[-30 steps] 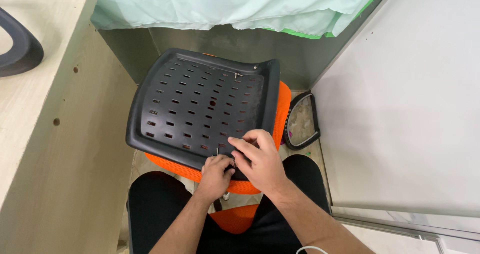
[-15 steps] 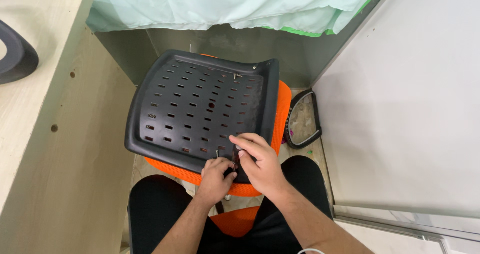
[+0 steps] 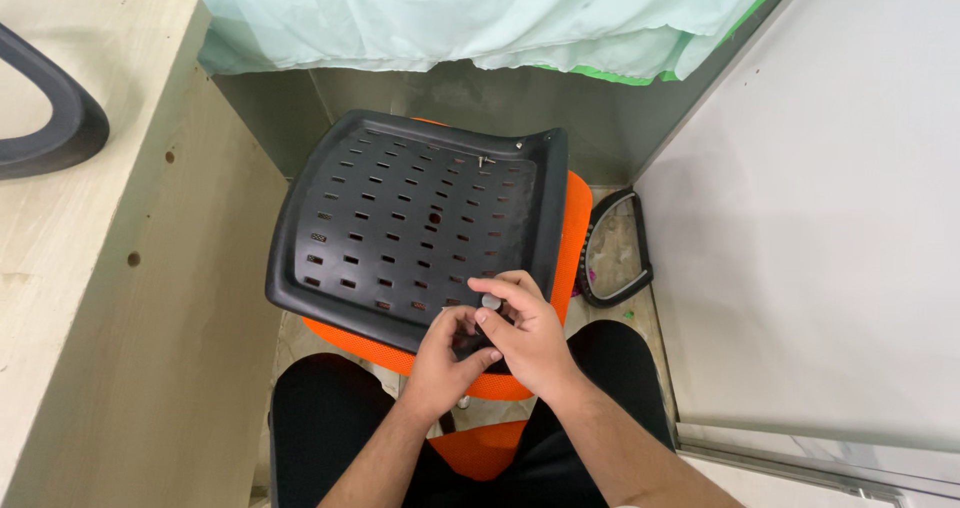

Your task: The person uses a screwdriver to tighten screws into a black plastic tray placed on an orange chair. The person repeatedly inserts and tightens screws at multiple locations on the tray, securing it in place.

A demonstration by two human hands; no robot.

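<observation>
**Hands at near edge of black seat plate**

Cramped corner: pale wood desk (image 3: pixel 120 268) fills the left, white panel (image 3: pixel 820 268) fills the right, grey wall far, with a mint-green sheet (image 3: pixel 480 13) hanging over it. Tile floor shows between. No packages, labels or signs readable anywhere.

Black slotted plate (image 3: pixel 410 223) lies centre, on an orange cushion (image 3: pixel 572 223); its long axis runs near-to-far, tilted slightly left at the near end, raised lip at the far edge. Small screws sit near the far lip.

Left hand (image 3: pixel 445 363) and right hand (image 3: pixel 525 333) meet at the plate's near right edge, touching it. Right fingers curl narrow, pinching a small round grey knob (image 3: pixel 489 302) between thumb and forefinger. Left fingers curl narrow beside it; cannot tell what they hold.

A black armrest (image 3: pixel 45 118) lies on the desk, far left. Another black loop (image 3: pixel 615 253) leans on the floor right of the cushion. Dark trousers (image 3: pixel 320 418) near.
</observation>
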